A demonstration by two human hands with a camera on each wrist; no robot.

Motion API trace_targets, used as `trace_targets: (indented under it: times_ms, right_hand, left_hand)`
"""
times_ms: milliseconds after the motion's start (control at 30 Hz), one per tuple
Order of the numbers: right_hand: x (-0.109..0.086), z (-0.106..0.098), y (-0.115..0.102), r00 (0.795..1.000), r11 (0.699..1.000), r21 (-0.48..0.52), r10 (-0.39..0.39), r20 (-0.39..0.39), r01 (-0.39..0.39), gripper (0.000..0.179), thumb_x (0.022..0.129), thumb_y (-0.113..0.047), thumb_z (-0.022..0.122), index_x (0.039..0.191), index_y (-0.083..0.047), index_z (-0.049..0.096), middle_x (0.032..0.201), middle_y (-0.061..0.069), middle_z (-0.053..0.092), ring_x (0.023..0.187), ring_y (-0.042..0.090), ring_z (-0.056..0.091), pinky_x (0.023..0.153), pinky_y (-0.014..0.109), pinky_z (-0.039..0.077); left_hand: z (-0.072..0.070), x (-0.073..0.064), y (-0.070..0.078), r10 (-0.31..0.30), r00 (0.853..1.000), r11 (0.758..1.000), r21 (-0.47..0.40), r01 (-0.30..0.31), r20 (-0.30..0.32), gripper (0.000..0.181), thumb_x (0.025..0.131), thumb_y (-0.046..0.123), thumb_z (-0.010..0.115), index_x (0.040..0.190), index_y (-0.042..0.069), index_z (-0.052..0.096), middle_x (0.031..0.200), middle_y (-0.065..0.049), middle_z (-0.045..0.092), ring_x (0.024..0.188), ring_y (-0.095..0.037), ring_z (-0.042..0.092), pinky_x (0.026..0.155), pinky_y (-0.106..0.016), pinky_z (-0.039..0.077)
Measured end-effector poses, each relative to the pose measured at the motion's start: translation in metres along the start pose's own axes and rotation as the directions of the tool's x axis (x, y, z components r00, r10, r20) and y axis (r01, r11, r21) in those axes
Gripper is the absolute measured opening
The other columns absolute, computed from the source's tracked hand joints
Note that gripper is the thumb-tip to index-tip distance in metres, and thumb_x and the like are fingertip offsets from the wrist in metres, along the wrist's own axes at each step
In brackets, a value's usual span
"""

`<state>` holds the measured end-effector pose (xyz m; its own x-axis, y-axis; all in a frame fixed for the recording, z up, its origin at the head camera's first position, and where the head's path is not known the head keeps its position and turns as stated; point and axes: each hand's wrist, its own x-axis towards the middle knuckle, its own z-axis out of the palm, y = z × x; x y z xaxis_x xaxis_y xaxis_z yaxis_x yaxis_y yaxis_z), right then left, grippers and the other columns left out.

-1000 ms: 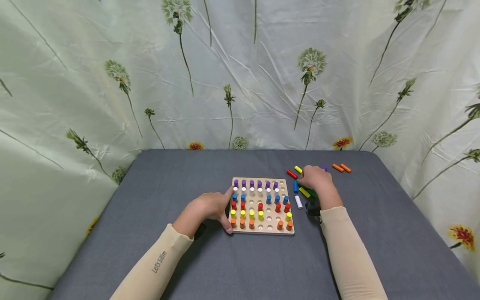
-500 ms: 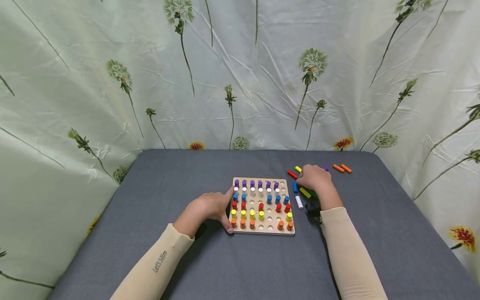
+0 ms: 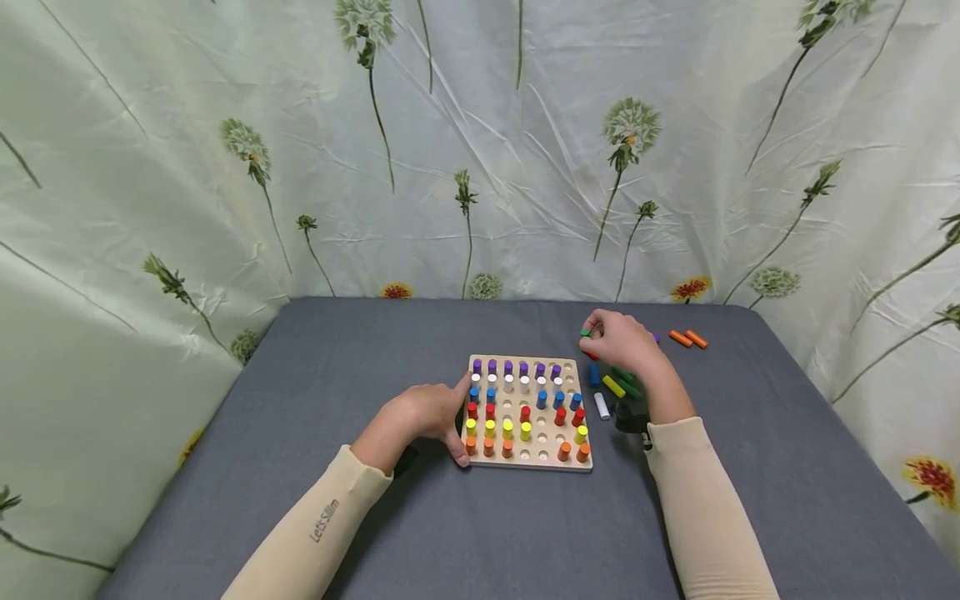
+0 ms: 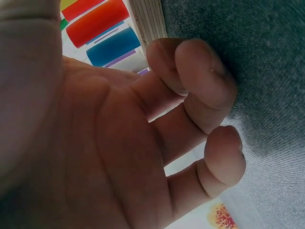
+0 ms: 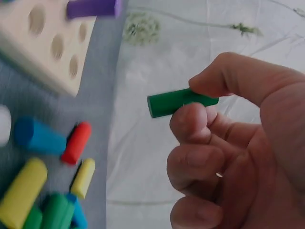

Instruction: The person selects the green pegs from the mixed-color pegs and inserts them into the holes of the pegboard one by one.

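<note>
A wooden pegboard (image 3: 525, 466) lies on the table with rows of purple, white, blue, red, yellow and orange pegs standing in it; several holes are bare. My left hand (image 3: 427, 411) rests at its left side, thumb at the near corner and index finger up along the edge. In the left wrist view, the other fingertips (image 4: 205, 71) bend loosely beside the board's edge, over the cloth. Right of the board, my right hand (image 3: 618, 337) pinches a green peg (image 5: 167, 102) between thumb and index finger, raised above the loose pegs.
Loose pegs lie right of the board: a white peg (image 3: 602, 406), a blue peg (image 3: 595, 375), a yellow peg (image 3: 613, 386) and several green ones (image 3: 626, 379). Two orange pegs (image 3: 687, 338) lie farther right. A flowered curtain (image 3: 420, 233) hangs behind the table.
My right hand has lifted from the loose pegs and shifted slightly left, with a green peg now showing in its fingers. My left hand stays at the board's left side.
</note>
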<state>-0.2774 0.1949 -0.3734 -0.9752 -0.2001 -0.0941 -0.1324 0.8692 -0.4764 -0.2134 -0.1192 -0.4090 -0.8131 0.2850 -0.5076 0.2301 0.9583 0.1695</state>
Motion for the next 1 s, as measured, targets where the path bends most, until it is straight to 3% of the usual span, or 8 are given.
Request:
trace_targets:
  times_ms: [200, 500, 733, 1000]
  right_hand:
    - [0.007, 0.015, -0.02, 0.994, 0.992, 0.068, -0.11, 0.026, 0.108, 0.023, 0.097, -0.02, 0.06, 0.115, -0.007, 0.065, 0.088, 0.005, 0.066, 0.068, 0.018, 0.053, 0.063, 0.032, 0.041]
    - [0.031, 0.028, -0.074, 0.962, 0.971, 0.057, -0.236, 0.135, 0.23, 0.023, 0.098, -0.021, 0.062, 0.117, -0.009, 0.067, 0.088, 0.003, 0.065, 0.072, 0.018, 0.052, 0.07, 0.036, 0.042]
    - [0.052, 0.04, -0.098, 0.936, 0.959, 0.061, -0.284, 0.209, 0.277, 0.021, 0.099, -0.021, 0.063, 0.116, -0.01, 0.068, 0.098, 0.005, 0.071, 0.078, 0.018, 0.058, 0.074, 0.035, 0.046]
    - [0.06, 0.059, -0.111, 0.911, 0.953, 0.045, -0.3, 0.282, 0.3, 0.014, 0.101, -0.016, 0.06, 0.111, -0.012, 0.068, 0.089, 0.002, 0.067, 0.072, 0.015, 0.053, 0.07, 0.033, 0.043]
  left_hand:
    - [0.001, 0.0, 0.002, 0.006, 1.0, 1.0, 0.02, -0.006, -0.013, 0.148, 0.066, 0.065, 0.096, 0.172, 0.014, 0.008, 0.158, -0.015, 0.055, 0.14, -0.029, 0.058, 0.119, -0.049, 0.045]
    - [0.001, 0.0, -0.001, -0.001, 1.0, 1.0, 0.029, 0.001, -0.018, 0.147, 0.066, 0.065, 0.095, 0.173, 0.015, 0.008, 0.158, -0.014, 0.056, 0.141, -0.029, 0.058, 0.119, -0.049, 0.045]
    - [0.001, 0.0, 0.001, -0.011, 1.0, 0.999, 0.048, 0.011, -0.005, 0.147, 0.065, 0.067, 0.094, 0.173, 0.017, 0.008, 0.158, -0.014, 0.056, 0.14, -0.028, 0.059, 0.119, -0.049, 0.046]
    - [0.0, -0.001, 0.002, -0.005, 1.0, 0.998, 0.063, 0.006, -0.011, 0.148, 0.065, 0.068, 0.093, 0.173, 0.017, 0.005, 0.156, -0.013, 0.058, 0.137, -0.028, 0.061, 0.118, -0.048, 0.047]
